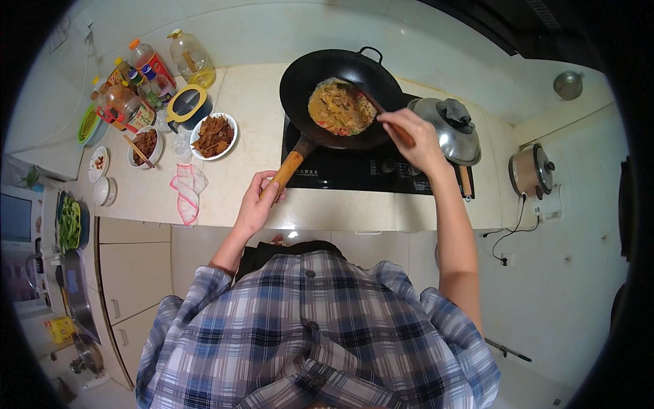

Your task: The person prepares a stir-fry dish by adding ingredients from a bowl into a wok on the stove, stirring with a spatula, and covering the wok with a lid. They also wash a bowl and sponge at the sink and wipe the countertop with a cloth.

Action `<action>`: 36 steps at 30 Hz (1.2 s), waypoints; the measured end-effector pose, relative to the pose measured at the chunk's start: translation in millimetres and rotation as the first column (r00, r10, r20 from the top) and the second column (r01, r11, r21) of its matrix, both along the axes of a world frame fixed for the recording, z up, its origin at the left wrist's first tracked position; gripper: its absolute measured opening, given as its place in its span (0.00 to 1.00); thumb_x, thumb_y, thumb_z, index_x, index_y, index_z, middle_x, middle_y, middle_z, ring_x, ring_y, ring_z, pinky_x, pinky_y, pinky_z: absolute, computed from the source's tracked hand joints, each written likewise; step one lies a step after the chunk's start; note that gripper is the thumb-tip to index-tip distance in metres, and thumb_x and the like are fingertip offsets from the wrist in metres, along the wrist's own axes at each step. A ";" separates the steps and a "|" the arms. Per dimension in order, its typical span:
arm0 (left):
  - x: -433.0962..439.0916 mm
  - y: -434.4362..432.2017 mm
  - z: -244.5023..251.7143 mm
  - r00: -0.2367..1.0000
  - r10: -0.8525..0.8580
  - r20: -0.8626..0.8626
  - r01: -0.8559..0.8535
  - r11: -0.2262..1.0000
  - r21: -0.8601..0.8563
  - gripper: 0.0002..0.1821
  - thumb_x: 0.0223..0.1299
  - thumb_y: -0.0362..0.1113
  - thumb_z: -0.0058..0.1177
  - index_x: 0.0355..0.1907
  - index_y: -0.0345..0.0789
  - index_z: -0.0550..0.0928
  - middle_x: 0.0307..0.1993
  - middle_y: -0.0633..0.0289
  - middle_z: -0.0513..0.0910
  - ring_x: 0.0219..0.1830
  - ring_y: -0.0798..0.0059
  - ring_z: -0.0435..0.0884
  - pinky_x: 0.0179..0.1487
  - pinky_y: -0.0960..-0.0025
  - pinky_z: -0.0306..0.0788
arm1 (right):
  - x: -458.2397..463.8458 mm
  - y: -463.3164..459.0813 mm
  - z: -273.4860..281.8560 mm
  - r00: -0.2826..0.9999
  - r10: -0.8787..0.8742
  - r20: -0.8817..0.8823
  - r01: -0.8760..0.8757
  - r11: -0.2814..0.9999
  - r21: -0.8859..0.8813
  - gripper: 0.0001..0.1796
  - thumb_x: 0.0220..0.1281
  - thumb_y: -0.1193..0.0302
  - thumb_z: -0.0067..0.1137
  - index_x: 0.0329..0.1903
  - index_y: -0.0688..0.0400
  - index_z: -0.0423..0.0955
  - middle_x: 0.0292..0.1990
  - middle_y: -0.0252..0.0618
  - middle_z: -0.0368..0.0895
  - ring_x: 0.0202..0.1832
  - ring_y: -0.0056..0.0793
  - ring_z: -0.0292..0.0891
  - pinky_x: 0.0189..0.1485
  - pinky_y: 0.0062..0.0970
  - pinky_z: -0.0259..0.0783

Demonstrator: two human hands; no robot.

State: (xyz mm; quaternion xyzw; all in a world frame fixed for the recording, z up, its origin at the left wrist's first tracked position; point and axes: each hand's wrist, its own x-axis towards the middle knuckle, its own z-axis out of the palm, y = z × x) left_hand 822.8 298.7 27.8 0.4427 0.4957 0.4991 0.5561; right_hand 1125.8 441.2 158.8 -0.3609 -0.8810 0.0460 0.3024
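Note:
A black wok (301,71) sits on the black cooktop (337,171). My left hand (259,197) is closed around its wooden handle (290,168), close to the handle's end. My right hand (416,140) grips the brown wooden handle of a spatula (375,105), reaching over the wok's right rim. The spatula's blade lies partly hidden in the food. That food (340,112) is a yellow-brown stir-fry in thick sauce with red and green bits, pooled in the wok's bottom.
Right of the wok stands a domed metal lid (447,133), with a rice cooker (531,171) beyond. Leftward are a white bowl of brown meat pieces (214,137), a second bowl with chopsticks (145,145), a cloth (188,191), a yellow-lidded container (189,105), an oil jug (191,59) and several sauce bottles.

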 end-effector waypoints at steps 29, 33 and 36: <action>-71.5 -46.5 -58.2 0.974 0.226 -0.024 -0.225 0.948 -0.227 0.23 0.72 0.50 0.31 0.47 0.32 0.72 0.32 0.61 0.78 0.30 0.79 0.76 0.38 0.76 0.70 | -27.8 -35.9 -15.8 0.973 -0.112 -0.201 0.055 0.961 -0.271 0.07 0.58 0.78 0.57 0.40 0.61 0.78 0.35 0.42 0.80 0.34 0.31 0.78 0.39 0.22 0.72; -79.9 -50.9 -63.9 0.965 0.262 -0.023 -0.261 0.938 -0.228 0.23 0.72 0.51 0.31 0.47 0.33 0.73 0.31 0.62 0.78 0.30 0.79 0.76 0.37 0.76 0.70 | -18.8 -41.7 -5.3 0.961 -0.121 -0.249 0.060 0.969 -0.238 0.07 0.58 0.79 0.57 0.41 0.63 0.78 0.34 0.39 0.80 0.34 0.25 0.76 0.39 0.20 0.70; -80.4 -52.7 -66.5 0.967 0.255 -0.023 -0.253 0.938 -0.236 0.23 0.72 0.51 0.32 0.47 0.33 0.73 0.31 0.62 0.78 0.30 0.79 0.76 0.37 0.76 0.70 | -20.8 -47.3 -2.8 0.966 -0.109 -0.234 0.035 0.954 -0.299 0.07 0.58 0.78 0.57 0.40 0.62 0.78 0.33 0.39 0.80 0.32 0.25 0.75 0.37 0.20 0.69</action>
